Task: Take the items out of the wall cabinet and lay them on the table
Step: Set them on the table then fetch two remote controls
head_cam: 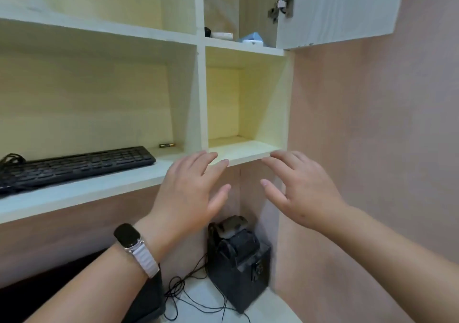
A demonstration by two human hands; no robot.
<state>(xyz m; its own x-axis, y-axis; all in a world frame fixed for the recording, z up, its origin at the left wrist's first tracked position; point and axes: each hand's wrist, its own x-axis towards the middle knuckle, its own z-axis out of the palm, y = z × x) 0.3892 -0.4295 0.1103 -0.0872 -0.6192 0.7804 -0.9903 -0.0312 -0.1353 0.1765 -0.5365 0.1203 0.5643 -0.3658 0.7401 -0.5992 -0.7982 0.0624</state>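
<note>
Both the left hand [191, 193] and right hand [301, 189] hung empty with fingers spread below the bare cubby, while the small items [244, 38] sat higher behind the open cabinet door [340, 7], so reaching up one-handed looked wisest.

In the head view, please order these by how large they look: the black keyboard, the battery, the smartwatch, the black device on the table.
1. Black keyboard
2. Black device
3. Smartwatch, enlarged by nearness to the camera
4. Battery
</note>
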